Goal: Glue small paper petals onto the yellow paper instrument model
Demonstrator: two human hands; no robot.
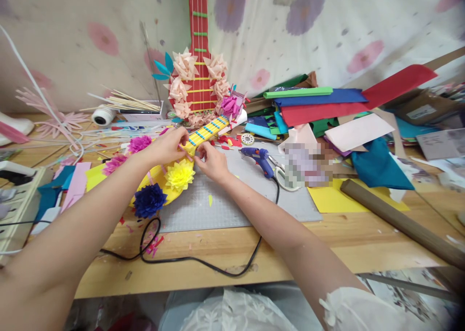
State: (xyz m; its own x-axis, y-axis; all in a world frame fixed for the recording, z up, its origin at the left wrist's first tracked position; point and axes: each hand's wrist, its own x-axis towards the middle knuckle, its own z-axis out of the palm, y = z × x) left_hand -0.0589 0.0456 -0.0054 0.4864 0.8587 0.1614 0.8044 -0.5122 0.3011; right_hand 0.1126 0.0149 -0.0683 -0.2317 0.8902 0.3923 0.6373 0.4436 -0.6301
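A yellow craft guitar point(209, 131) lies on the grey cutting mat point(218, 200), blue strips crossing its neck. Large paper flowers cover its body: a yellow one point(180, 175), a dark blue one point(149, 200) and a magenta one point(140, 144) among them. My left hand point(169, 147) reaches over the body, fingers bent and closed at the base of the neck, beside a thin pink strip point(187, 153). From the other side my right hand point(213, 162) has thumb and finger pinched at the neck's edge. Whatever is between either hand's fingertips is too small to make out.
A blue glue gun point(258, 157) and scissors point(286, 181) lie right of my hands. The black cord point(196, 259) loops across the table front. Behind stands a red guitar point(199, 79) with peach flowers. Coloured sheets point(327, 111) and a brown roll point(395, 219) fill the right.
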